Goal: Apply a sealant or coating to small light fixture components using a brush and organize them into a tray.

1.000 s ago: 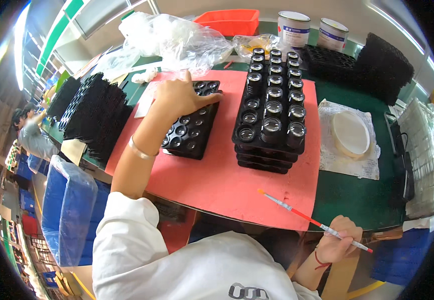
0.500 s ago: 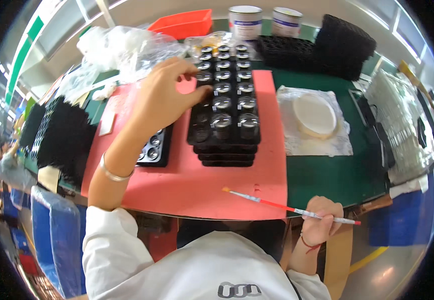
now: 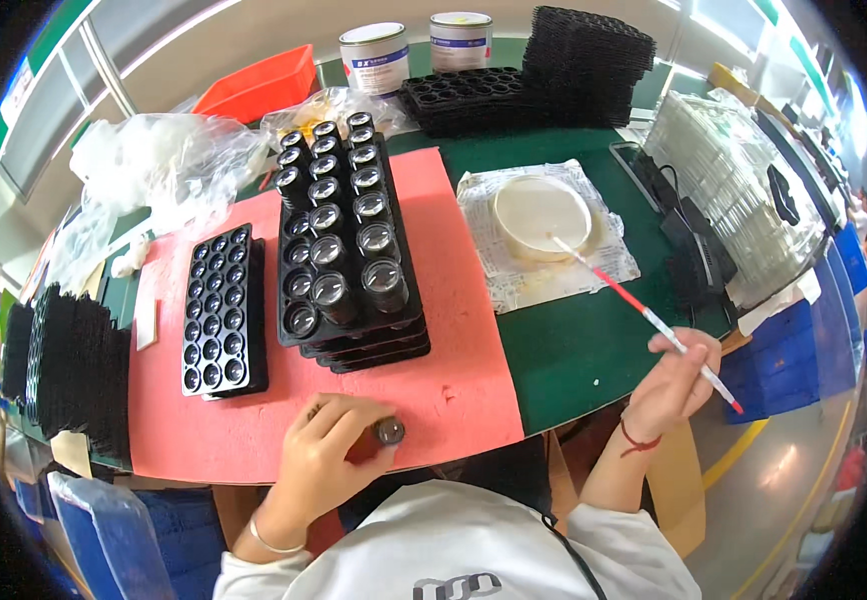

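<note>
My left hand (image 3: 326, 455) is closed around a small black lens barrel (image 3: 390, 431) near the front edge of the red mat. In my right hand (image 3: 669, 385) is a thin paintbrush (image 3: 622, 288) with a red and white handle, its tip at the inside of a round white dish (image 3: 529, 205). Behind my left hand stands a stack of black trays (image 3: 394, 325), the top one carrying upright lens barrels (image 3: 330, 290) in rows. Some left-column pockets show lenses sitting low. Left of it lies a smaller black tray (image 3: 226, 305) filled with round lenses.
The dish rests on stained paper (image 3: 484, 275). Two tins (image 3: 375, 60) and more black trays (image 3: 589, 65) stand at the back. An orange bin (image 3: 259, 85) and plastic bags (image 3: 159, 160) lie back left. Clear trays (image 3: 729, 190) stand right, black trays (image 3: 79, 370) left.
My left hand has come from the tray stack to the mat's front edge, now with a lens barrel. The brush tip has moved from over the mat to the dish. The view has shifted right.
</note>
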`<state>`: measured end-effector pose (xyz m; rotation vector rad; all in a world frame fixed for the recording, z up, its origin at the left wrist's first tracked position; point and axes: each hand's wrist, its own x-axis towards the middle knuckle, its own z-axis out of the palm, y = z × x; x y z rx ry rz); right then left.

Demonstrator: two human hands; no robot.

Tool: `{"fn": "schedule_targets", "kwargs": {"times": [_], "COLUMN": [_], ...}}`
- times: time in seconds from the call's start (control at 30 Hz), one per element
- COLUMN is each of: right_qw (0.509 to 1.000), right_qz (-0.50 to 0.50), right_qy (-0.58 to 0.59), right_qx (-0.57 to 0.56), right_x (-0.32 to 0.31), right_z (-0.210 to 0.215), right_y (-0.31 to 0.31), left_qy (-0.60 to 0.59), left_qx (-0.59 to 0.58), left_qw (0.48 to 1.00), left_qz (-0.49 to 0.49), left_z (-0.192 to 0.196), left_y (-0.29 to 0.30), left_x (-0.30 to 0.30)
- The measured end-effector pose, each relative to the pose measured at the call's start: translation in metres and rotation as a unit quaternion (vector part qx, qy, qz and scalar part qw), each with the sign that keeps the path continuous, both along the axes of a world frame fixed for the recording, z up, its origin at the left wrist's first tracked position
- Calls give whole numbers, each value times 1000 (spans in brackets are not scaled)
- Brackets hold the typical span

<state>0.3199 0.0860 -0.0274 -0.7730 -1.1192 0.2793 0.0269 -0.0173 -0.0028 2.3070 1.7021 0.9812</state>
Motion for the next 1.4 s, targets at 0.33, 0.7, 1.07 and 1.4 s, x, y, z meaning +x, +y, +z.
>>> {"fn": "schedule_targets", "kwargs": {"times": [0.33, 0.7, 1.07, 1.4], "right_qw": [980, 994, 914, 930], "right_qz": [-27, 79, 369, 364], "right_qy": [-194, 62, 169, 52], "right_qx": [-35, -48, -31, -14], "right_x": [-11, -9, -46, -57], "right_z": [9, 10, -19, -24], "right_y": [16, 15, -34, -39], "left_qy": [-67, -134, -414, -395], "left_qx": [-37, -31, -126, -145], "left_qw": [997, 988, 897, 902], "left_qz": [10, 63, 89, 96], "left_z": [-3, -2, -8, -5], "left_y": [1, -5, -7, -12], "left_x": [-1, -4, -16, -18]}}
